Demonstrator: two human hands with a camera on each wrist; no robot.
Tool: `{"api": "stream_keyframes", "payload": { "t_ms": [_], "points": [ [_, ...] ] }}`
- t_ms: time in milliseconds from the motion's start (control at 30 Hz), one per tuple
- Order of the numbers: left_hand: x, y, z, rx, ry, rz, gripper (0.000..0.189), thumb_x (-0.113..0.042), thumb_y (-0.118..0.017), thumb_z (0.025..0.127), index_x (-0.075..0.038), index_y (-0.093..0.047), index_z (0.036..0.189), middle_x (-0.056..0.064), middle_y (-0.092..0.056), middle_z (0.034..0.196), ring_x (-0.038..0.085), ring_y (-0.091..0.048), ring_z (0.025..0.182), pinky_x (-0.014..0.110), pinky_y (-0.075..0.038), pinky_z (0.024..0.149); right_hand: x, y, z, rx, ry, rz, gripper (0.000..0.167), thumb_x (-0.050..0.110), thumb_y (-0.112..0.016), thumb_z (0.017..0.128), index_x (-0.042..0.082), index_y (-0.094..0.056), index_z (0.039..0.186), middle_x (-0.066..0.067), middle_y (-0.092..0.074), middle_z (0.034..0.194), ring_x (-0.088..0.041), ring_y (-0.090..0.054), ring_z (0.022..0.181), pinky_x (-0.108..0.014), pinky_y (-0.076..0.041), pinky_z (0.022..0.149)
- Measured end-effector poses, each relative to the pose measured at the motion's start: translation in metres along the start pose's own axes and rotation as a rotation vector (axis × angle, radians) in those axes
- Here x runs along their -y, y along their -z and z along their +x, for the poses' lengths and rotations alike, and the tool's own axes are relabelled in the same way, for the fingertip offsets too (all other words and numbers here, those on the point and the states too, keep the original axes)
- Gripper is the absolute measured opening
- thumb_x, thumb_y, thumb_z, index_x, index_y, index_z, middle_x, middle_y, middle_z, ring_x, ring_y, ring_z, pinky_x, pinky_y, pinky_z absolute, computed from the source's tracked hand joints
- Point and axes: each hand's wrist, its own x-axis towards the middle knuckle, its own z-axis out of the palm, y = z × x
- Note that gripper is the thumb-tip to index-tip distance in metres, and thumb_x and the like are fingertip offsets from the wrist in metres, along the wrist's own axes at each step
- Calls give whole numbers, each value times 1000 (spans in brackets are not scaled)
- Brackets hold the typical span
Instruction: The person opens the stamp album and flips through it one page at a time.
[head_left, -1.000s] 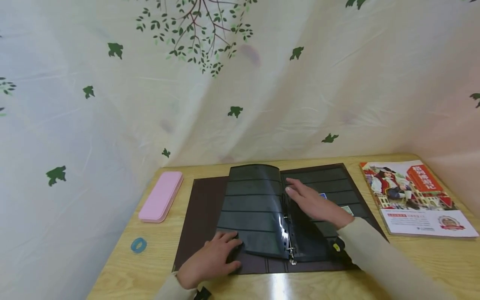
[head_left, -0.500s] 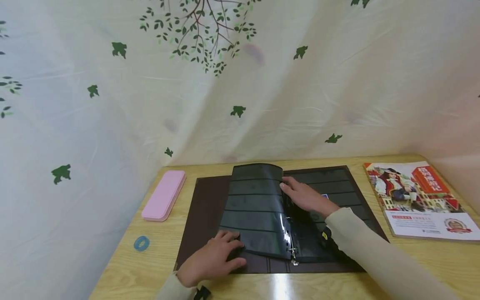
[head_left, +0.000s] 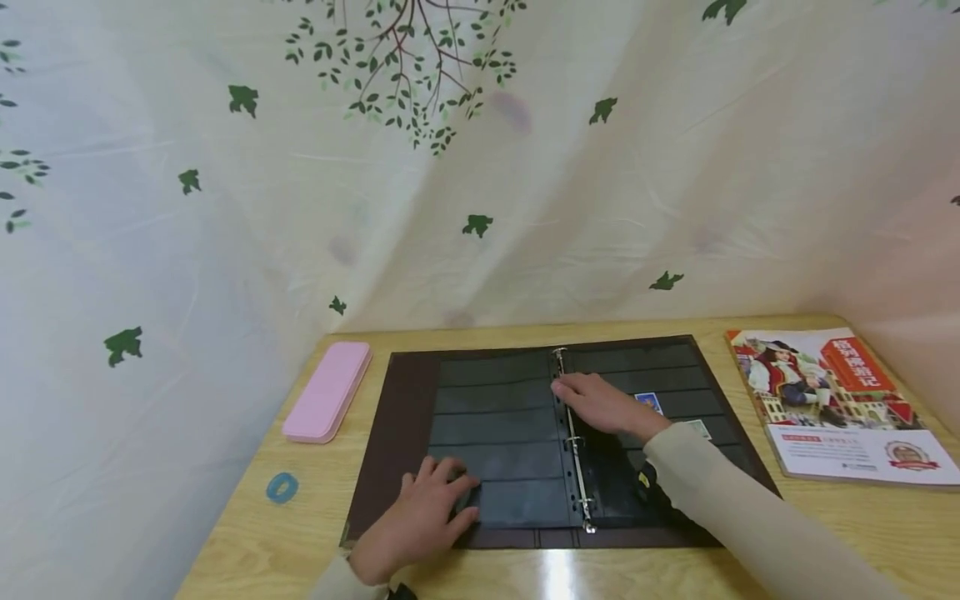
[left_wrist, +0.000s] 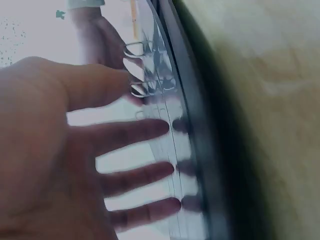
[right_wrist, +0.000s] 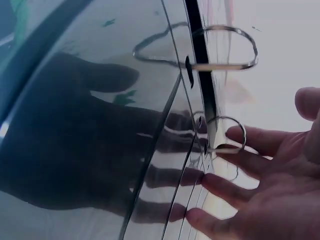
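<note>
A stamp album [head_left: 402, 400] with a dark brown cover lies spread on the table, its metal rings [head_left: 577, 475] running up the middle. The black pocket page [head_left: 495, 429] on the left lies flat. On the right-hand page [head_left: 675, 382], a blue stamp [head_left: 649, 403] and a pale green stamp [head_left: 699, 429] show beside my right sleeve. My left hand [head_left: 420, 510] rests at the left page's lower left corner, fingers spread, fingertips meeting their reflections in the glossy sheet [left_wrist: 187, 150]. My right hand [head_left: 603, 404], fingers extended, touches the pages next to the rings.
A pink case [head_left: 327, 392] lies left of the album, with a small blue ring [head_left: 282, 487] nearer the front. At the right lies a thick illustrated book [head_left: 840, 408]. Behind the wooden table [head_left: 255, 533] hangs a leaf-patterned cloth [head_left: 420, 250].
The lifted, curved page has come down flat on the left side, uncovering the upper rings. My right hand has shifted left to the rings; my left hand stays near the lower left corner.
</note>
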Motion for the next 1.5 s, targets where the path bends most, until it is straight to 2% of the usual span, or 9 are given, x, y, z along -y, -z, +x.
{"api": "stream_keyframes", "payload": {
  "t_ms": [100, 233, 333, 533, 667, 900, 1067, 1300, 1500],
  "points": [
    [-3, 1, 0, 17, 31, 30, 41, -40, -53, 96, -20, -57, 131, 8, -43, 138, 29, -38, 118, 50, -34, 76, 0, -3, 1, -7, -44, -28, 62, 48, -27, 102, 3, -44, 141, -22, -34, 145, -47, -19, 134, -66, -14, 101],
    [-2, 2, 2, 83, 46, -17, 45, -40, -52, 97, -18, -54, 135, 9, -38, 144, 31, -36, 124, 59, -36, 84, 1, -3, 3, -10, -106, -37, 68, 56, -25, 99, 7, -47, 140, -21, -31, 146, -47, -15, 135, -71, -10, 97],
    [3, 2, 5, 101, 42, -52, 46, -40, -51, 97, -17, -52, 137, 9, -35, 147, 31, -34, 128, 62, -35, 88, -1, 0, 4, -9, -112, 5, 72, 58, -24, 99, 2, -43, 141, -23, -28, 146, -46, -16, 135, -67, -13, 100],
    [13, 2, 11, 78, 37, -61, 49, -37, -53, 97, -16, -48, 140, 9, -30, 150, 33, -29, 133, 66, -26, 96, -10, 6, 2, -21, -94, 80, 69, 51, -27, 101, -4, -37, 142, -26, -33, 144, -43, -26, 134, -58, -21, 104],
    [13, 1, 9, 95, 34, -51, 51, -37, -54, 96, -17, -46, 142, 8, -28, 151, 34, -27, 134, 67, -25, 96, -15, 7, 0, -15, -72, 74, 67, 47, -28, 102, -6, -34, 143, -26, -36, 143, -43, -30, 132, -56, -24, 103],
    [7, 3, 8, 136, 2, -16, 50, -39, -54, 96, -21, -46, 142, 6, -30, 150, 30, -31, 129, 64, -31, 92, -18, 8, 1, -10, -64, 85, 68, 47, -27, 103, -6, -32, 144, -26, -34, 145, -43, -29, 133, -56, -23, 104],
    [5, 4, 11, 123, -19, -4, 49, -37, -54, 96, -20, -47, 141, 7, -31, 149, 28, -32, 127, 62, -33, 91, -23, 10, -4, -13, -64, 98, 67, 47, -27, 103, -5, -30, 145, -24, -31, 147, -42, -28, 134, -56, -22, 104],
    [5, 4, 13, 100, -24, -1, 52, -39, -58, 93, -21, -48, 141, 6, -32, 148, 28, -33, 125, 62, -33, 90, -25, 26, -28, -8, -112, 37, 65, 50, -35, 100, -1, -40, 141, -22, -43, 139, -39, -41, 126, -55, -33, 98],
    [7, 2, 11, 113, -18, -7, 54, -39, -59, 92, -21, -47, 142, 7, -31, 148, 30, -32, 128, 64, -32, 90, -26, 45, -77, -34, -167, -94, 64, 45, -47, 97, -5, -44, 136, -27, -46, 134, -43, -44, 121, -58, -36, 93]
  ]
}}
